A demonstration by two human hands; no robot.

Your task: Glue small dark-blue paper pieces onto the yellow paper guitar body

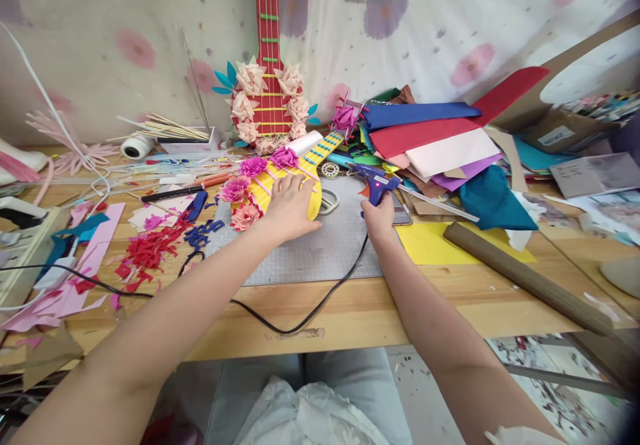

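My left hand (293,208) lies over the body of a small yellow paper guitar (265,185), fingers spread and pointing away from me; the palm hides part of the guitar. Pink and magenta paper flowers (236,190) line the guitar's left edge, and its neck slants up to the right. Wrapped round the handle of a blue glue gun (379,184) is my right hand (379,215). The gun's nozzle points left, its small light glows red, and a clear glue stick (440,204) sticks out behind. Scissors (329,201) lie beside the guitar, partly hidden.
A red guitar (273,108) with pale flowers leans against the back curtain. The grey cutting mat (310,258) lies in front, crossed by the gun's black cord (300,330). Red paper scraps (155,245) lie left. Paper sheets (425,135) and a brown roll (525,278) lie right.
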